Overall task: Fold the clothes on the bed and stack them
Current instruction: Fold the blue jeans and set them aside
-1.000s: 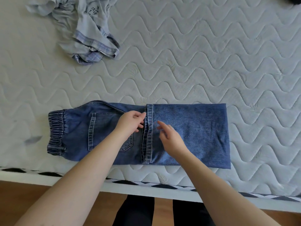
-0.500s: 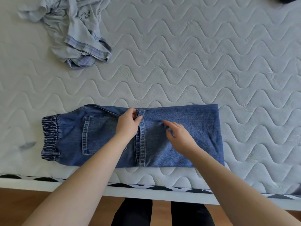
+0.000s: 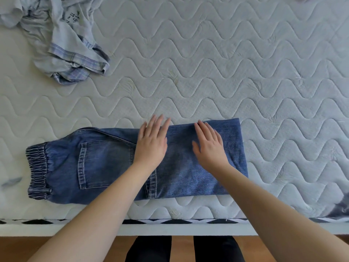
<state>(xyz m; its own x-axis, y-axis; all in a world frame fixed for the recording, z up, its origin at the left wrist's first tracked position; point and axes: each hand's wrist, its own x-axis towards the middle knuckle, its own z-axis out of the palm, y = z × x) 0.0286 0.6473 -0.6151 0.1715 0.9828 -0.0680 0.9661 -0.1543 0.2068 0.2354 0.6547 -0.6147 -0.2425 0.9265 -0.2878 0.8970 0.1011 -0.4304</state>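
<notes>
Quilted white mattress with wave stitching, black-and-white trim along its near edge, wood floor below. Jeans, folded lengthwise with legs doubled back, lying flat near that edge: left hand flat, fingers straight and spread, pressing the denim over the leg hems, back pocket and elastic waistband to its left; right hand flat just beside it on the folded legs, fingers straight, holding nothing. Crumpled pale shirt, well apart, far-left of both hands.
</notes>
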